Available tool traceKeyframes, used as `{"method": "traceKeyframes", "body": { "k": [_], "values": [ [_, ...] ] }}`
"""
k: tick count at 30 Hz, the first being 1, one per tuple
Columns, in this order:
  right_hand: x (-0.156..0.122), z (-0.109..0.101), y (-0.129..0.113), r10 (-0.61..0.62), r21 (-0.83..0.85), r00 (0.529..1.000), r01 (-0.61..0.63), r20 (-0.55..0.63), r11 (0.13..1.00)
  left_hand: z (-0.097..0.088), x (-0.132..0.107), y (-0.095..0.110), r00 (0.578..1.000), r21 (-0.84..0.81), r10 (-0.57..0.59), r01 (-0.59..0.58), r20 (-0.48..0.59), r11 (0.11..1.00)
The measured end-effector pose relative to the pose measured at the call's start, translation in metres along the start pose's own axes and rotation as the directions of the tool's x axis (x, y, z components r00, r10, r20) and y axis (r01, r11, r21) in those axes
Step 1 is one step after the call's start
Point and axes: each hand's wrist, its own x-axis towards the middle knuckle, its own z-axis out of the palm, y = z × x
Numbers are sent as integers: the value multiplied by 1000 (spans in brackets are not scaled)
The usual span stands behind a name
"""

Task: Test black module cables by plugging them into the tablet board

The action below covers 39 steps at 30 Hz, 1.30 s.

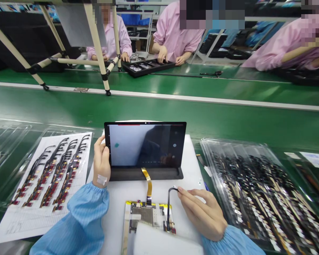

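My left hand (100,164) grips the left edge of a tablet (146,145), thumb at the front and fingers behind. The tablet leans upright on a dark stand (127,174), its lit screen showing a camera-like picture. From below it a gold ribbon cable (149,184) runs down to a circuit board (143,214). Between thumb and fingertips, my right hand (206,212) pinches the upper end of a thin black cable (168,203). That cable's lower end meets a small red part at the board's right side. A white block (164,239) covers the board's lower part.
A white pad (113,205) lies under the work. Left, a paper sheet (77,156) bears rows of cables with red ends. Right, a clear tray (210,145) holds many cable parts. Across the green bench (202,92), people in pink handle a black tray (138,72). A pipe frame (99,46) stands at left.
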Motion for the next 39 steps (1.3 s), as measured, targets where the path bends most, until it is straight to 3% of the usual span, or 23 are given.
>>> {"method": "traceKeyframes", "body": {
  "k": [26,33,39],
  "values": [
    [-8,3,6,-97,-94,988,108,118,990,-1,-2,-2,999,1,30,-30,17,1000],
    [-4,3,2,-74,-104,994,82,79,991,-1,-2,-2,1000,-12,-5,5,14,1000],
    [-3,3,2,-73,-96,995,80,73,992,-1,-3,0,999,27,49,-49,2,998]
  ]
}}
